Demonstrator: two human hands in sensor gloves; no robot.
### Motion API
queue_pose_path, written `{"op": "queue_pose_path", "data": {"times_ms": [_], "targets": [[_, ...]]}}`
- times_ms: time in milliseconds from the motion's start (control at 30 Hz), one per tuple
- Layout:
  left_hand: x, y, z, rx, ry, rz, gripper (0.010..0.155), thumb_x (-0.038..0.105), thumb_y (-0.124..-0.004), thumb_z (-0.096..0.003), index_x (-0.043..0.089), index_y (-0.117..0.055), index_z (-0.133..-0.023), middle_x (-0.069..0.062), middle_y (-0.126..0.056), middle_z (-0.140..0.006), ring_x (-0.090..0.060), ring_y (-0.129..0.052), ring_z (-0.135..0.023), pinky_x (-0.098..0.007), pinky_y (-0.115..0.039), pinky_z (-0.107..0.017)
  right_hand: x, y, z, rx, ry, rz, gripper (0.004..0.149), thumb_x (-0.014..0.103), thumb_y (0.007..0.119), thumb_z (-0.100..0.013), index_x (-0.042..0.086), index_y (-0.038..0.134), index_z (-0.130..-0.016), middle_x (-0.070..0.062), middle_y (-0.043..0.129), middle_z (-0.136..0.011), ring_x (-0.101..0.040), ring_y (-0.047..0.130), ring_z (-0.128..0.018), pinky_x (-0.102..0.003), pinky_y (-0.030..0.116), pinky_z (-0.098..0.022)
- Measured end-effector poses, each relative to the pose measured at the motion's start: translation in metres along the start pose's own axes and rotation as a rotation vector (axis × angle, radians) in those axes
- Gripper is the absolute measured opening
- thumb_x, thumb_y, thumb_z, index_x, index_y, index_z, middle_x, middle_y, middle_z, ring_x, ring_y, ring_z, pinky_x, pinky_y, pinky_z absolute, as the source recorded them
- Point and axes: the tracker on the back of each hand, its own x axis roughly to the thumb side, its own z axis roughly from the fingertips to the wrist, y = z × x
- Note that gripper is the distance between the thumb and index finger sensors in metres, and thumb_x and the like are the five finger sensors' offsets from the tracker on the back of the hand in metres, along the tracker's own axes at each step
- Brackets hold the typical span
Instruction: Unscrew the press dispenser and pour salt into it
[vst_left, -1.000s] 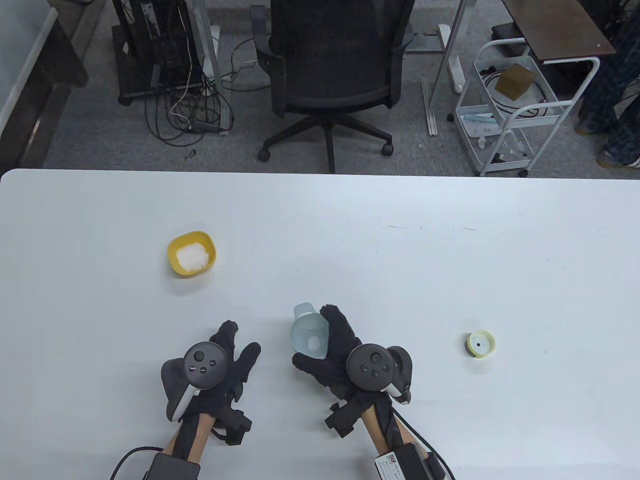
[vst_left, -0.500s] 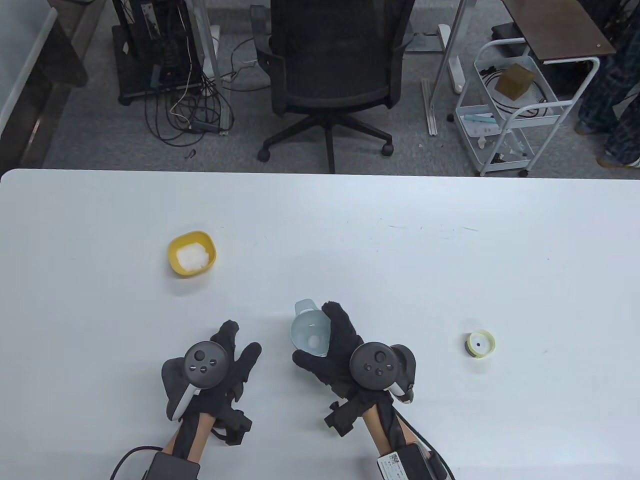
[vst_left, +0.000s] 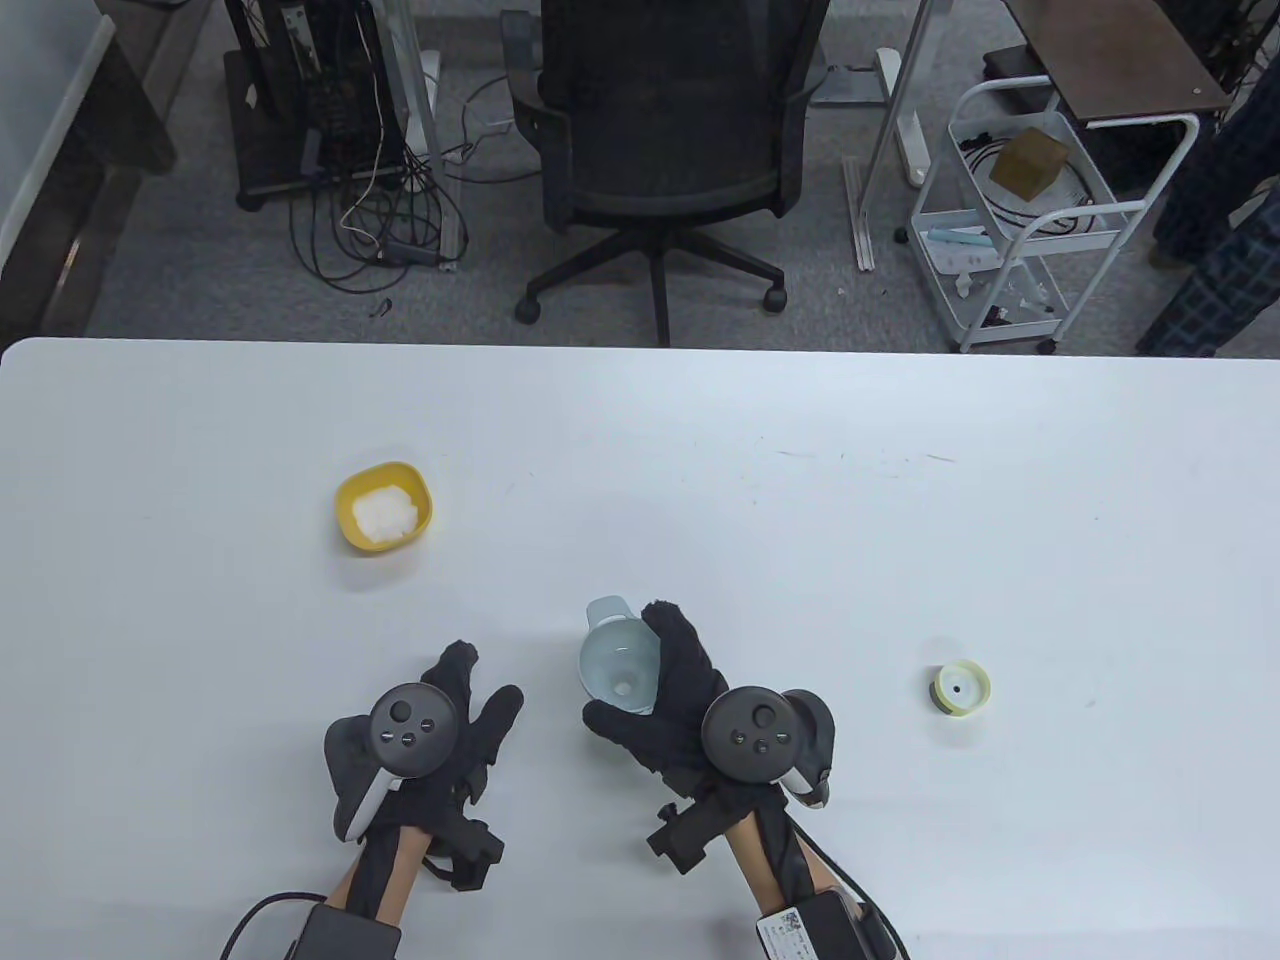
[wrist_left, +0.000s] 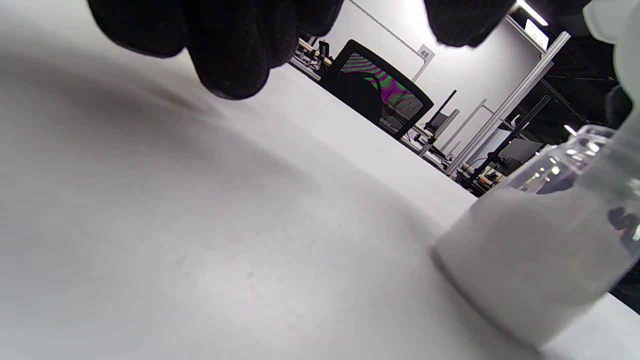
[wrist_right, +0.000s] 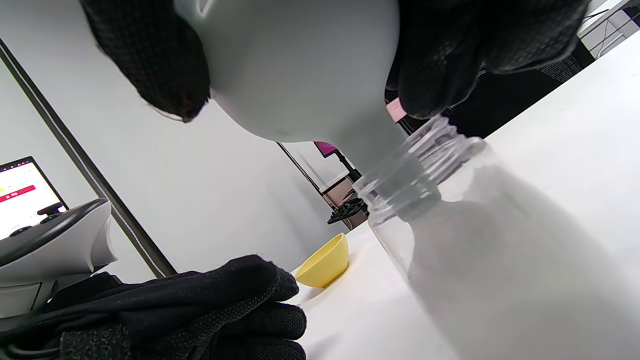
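My right hand grips a pale blue-grey funnel from the right. In the right wrist view the funnel's spout sits in the threaded neck of the clear dispenser bottle, which stands upright on the table and is mostly full of white salt. A little salt shows in the bottom of the funnel. My left hand lies open on the table left of the bottle and holds nothing; the bottle shows at the right of its wrist view. The yellow salt bowl stands far left with salt in it.
The dispenser's press cap, yellow-green rimmed, lies on the table to the right of my right hand. The white table ends at its far edge before an office chair and a white cart.
The lump of salt in the funnel has shrunk. The funnel and my right hand shifted very slightly away from me. My left hand has not moved.
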Motion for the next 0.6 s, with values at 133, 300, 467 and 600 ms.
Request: {"op": "queue_pose_path", "data": {"times_ms": [133,300,467,600], "targets": [[0.0,-0.001,0.0,-0.001,-0.001,-0.005,0.092,0.058,-0.067,-0.059,-0.009,-0.045,-0.118,-0.039,-0.065,-0.111,-0.05,-0.084,-0.091,-0.067,-0.068,-0.064,-0.012,0.01,0.007,0.045,0.043,0.153,0.107,0.057,0.079,-0.057,-0.019,0.028,-0.112,-0.043,0.057,-0.105,-0.056,0.075,-0.088,-0.073,0.061,-0.062],[0.001,-0.002,0.0,0.0,-0.005,-0.014,0.092,0.058,-0.067,-0.0588,-0.009,-0.045,-0.118,-0.039,-0.065,-0.111,-0.05,-0.084,-0.091,-0.067,-0.068,-0.064,-0.009,0.012,0.004,0.021,0.042,0.084,0.107,0.053,0.083,-0.055,-0.02,0.031,-0.112,-0.045,0.058,-0.104,-0.059,0.075,-0.086,-0.075,0.059,-0.061],[0.001,-0.002,0.0,0.0,-0.01,-0.013,0.092,0.058,-0.067,-0.0587,-0.009,-0.045,-0.118,-0.039,-0.065,-0.111,-0.05,-0.085,-0.091,-0.067,-0.068,-0.064,-0.008,0.011,0.003,0.029,0.04,0.086,0.107,0.053,0.083,-0.055,-0.022,0.03,-0.111,-0.046,0.057,-0.103,-0.06,0.074,-0.086,-0.075,0.058,-0.061],[0.002,-0.002,0.0,-0.008,-0.014,-0.011,0.092,0.058,-0.067,-0.0588,-0.009,-0.045,-0.118,-0.039,-0.065,-0.111,-0.05,-0.084,-0.091,-0.067,-0.068,-0.064,-0.004,0.011,0.002,0.029,0.038,0.094,0.107,0.052,0.083,-0.055,-0.024,0.031,-0.111,-0.047,0.057,-0.103,-0.061,0.073,-0.086,-0.076,0.058,-0.06]]}}
